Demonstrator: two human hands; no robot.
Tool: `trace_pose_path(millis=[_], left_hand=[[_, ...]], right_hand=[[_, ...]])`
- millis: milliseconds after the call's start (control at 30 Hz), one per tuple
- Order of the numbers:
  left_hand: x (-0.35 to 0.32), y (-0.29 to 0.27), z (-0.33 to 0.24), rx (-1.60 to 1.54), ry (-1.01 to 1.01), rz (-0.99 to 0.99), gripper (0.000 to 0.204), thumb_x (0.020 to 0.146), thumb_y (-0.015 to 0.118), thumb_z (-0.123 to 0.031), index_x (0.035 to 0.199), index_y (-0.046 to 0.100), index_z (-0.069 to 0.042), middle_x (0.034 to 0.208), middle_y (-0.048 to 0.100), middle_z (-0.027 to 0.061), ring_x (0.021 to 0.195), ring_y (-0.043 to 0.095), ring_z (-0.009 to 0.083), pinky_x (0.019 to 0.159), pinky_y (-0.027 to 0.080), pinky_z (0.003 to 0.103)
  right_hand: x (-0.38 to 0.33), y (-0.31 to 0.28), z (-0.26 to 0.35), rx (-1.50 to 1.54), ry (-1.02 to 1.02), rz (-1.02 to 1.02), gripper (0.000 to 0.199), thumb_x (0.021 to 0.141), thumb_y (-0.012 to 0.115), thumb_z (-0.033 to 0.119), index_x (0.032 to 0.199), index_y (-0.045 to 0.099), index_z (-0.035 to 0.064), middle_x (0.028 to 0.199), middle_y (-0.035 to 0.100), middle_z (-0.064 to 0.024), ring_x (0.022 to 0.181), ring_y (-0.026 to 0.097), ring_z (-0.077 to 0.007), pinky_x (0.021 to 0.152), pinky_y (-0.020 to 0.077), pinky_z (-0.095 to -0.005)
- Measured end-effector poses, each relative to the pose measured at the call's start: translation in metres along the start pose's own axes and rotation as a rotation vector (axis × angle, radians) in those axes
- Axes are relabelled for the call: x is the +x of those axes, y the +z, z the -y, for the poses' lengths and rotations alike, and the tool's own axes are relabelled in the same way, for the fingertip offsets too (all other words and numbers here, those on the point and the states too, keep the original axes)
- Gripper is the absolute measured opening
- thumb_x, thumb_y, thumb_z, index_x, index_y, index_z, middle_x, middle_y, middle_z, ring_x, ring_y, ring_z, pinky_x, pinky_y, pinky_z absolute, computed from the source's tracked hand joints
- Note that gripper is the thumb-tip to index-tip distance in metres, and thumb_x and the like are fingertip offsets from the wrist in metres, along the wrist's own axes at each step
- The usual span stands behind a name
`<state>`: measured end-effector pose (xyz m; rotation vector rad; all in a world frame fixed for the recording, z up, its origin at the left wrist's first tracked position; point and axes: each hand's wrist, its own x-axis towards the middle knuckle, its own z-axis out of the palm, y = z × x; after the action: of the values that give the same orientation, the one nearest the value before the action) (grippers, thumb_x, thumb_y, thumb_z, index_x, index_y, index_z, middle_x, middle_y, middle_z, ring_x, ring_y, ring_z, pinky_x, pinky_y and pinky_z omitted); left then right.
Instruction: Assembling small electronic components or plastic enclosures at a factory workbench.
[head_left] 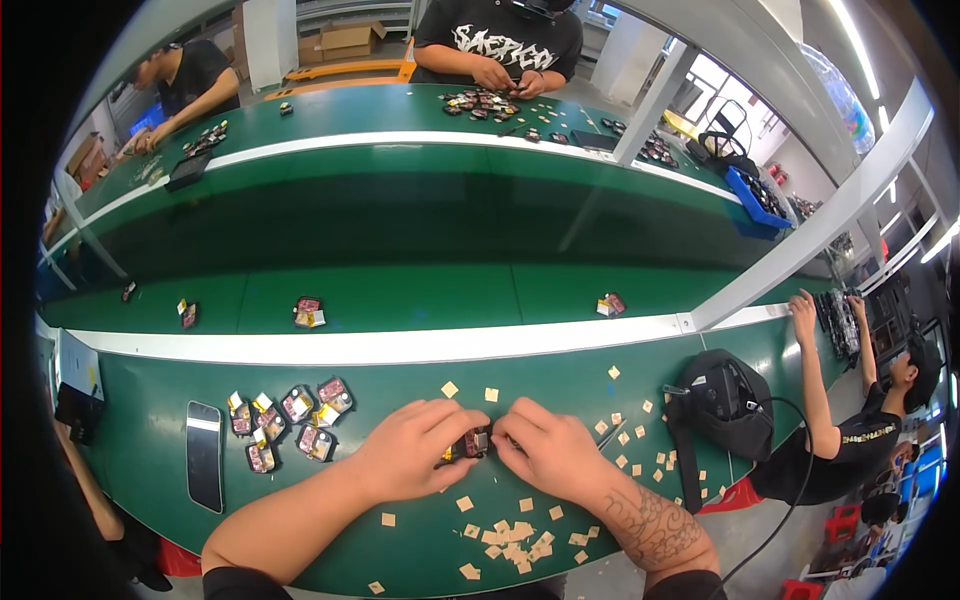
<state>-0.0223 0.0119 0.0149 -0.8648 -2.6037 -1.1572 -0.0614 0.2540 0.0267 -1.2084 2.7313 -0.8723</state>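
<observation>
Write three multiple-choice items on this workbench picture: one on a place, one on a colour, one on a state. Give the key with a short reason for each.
1. Where does the phone lie?
A. left of the left hand
B. on the belt
C. beside the black bag

2. What colour is the bench top?
A. grey
B. green
C. white

3. How is the small part held?
A. between the fingers of both hands
C. by the left hand alone
B. it lies loose on the bench

Key:
1. A, the dark phone lies flat at the bench's left, past the cluster of parts.
2. B, the surface is green, with a white rail behind it.
3. A, the left hand and right hand meet around it, fingertips of both on it.
</observation>
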Motion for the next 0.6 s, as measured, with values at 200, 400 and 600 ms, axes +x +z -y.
trace_pose_path(millis=[200,400,600], left_hand=[[-0.001,0.003,0.006,0.051,0.032,0.084,0.041,0.082,0.083,-0.013,0.12,0.071,-0.014,0.106,0.065,0.0062,0.097,0.067,0.0297,0.087,0.055,0.042],[-0.002,-0.002,-0.005,0.186,0.063,0.144,0.032,0.083,0.082,-0.013,0.115,0.075,-0.017,0.109,0.063,0.0037,0.099,0.064,0.0269,0.085,0.052,0.041],[0.004,0.005,-0.023,0.326,0.059,0.147,0.032,0.082,0.083,-0.013,0.113,0.077,-0.016,0.111,0.064,0.004,0.1,0.062,0.027,0.083,0.05,0.041]], right_hand=[[0.001,-0.002,-0.008,0.139,0.003,-0.089,0.01,0.098,0.073,0.012,0.104,0.067,0.0068,0.098,0.061,-0.0078,0.073,0.07,-0.0295,0.063,0.0577,-0.0394],[0.008,-0.006,-0.013,0.453,0.143,-0.165,0.009,0.1,0.066,0.004,0.109,0.068,0.0016,0.098,0.063,-0.0122,0.083,0.07,-0.0277,0.069,0.0559,-0.0364],[0.013,0.003,-0.029,0.501,0.032,-0.239,0.009,0.105,0.059,0.004,0.105,0.066,-0.0012,0.1,0.063,-0.017,0.084,0.066,-0.0365,0.072,0.0532,-0.0415]])
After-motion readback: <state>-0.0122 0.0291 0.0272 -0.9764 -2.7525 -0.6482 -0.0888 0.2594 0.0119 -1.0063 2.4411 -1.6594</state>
